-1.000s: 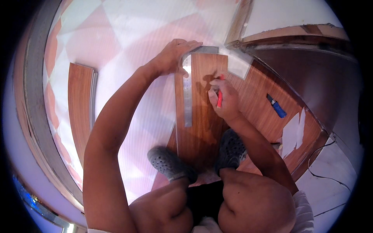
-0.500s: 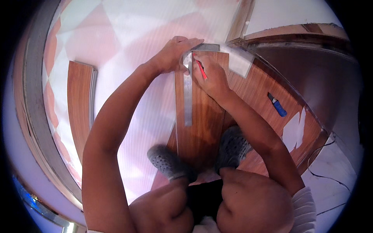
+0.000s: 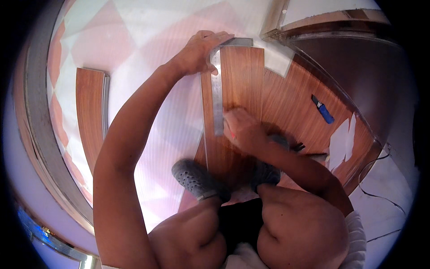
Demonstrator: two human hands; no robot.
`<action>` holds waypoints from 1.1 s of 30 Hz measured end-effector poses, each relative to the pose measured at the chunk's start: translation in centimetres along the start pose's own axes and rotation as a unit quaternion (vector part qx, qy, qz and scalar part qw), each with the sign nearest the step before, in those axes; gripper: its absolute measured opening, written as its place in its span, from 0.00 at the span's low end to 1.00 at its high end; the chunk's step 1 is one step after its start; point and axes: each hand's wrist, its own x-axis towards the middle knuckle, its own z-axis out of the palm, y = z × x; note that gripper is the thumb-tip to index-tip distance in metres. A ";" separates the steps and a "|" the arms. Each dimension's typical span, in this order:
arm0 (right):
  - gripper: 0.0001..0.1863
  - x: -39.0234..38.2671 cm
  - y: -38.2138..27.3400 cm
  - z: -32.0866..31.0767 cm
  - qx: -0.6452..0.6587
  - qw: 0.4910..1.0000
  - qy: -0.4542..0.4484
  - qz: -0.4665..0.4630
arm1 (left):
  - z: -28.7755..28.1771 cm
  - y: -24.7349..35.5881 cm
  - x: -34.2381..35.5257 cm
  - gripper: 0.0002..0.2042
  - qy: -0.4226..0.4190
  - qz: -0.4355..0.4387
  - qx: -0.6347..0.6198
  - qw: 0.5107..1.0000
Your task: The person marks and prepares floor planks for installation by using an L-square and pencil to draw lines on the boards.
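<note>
My left hand (image 3: 200,53) grips a metal try square (image 3: 217,92) at its corner, fingers along the short arm and thumb on the long blade, which lies lengthwise on a wood-look plank (image 3: 242,76). My right hand (image 3: 240,129) holds a red pencil (image 3: 232,134), mostly hidden by the hand, against the blade's edge near its lower end. The plank runs down between my feet, which are in grey perforated clogs.
A stack of planks (image 3: 89,107) lies at left. At right, more wood-look boards (image 3: 291,98) bear a blue utility knife (image 3: 324,112) and white paper scraps (image 3: 338,141), beside a dark panel (image 3: 354,74) and a loose cord (image 3: 371,195). A raised frame edges the left side.
My right hand with the red pencil has gone from near the square's top corner down along its blade. My left hand stays on the square. The view has shifted slightly.
</note>
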 end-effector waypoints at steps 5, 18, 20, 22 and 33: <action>0.09 -0.3 0.2 0.2 0.046 0.998 -0.031 0.014 | 0.4 -0.7 -0.1 0.58 0.021 0.022 0.012 0.999; 0.12 -1.3 -0.7 -0.8 0.094 0.991 0.068 0.059 | 0.4 0.5 1.1 0.42 0.071 0.086 0.024 0.994; 0.11 -2.2 -0.8 -1.6 0.100 0.989 0.093 0.056 | 0.9 1.1 1.8 0.34 0.125 0.045 0.046 0.990; 0.11 -3.2 -0.9 -1.6 0.127 0.984 0.100 0.069 | 1.5 1.0 1.9 0.28 0.154 0.029 0.079 0.985; 0.14 -4.6 2.4 -1.7 0.351 0.895 0.004 0.273 | -7.1 4.0 -8.0 0.19 0.171 -0.066 0.160 0.970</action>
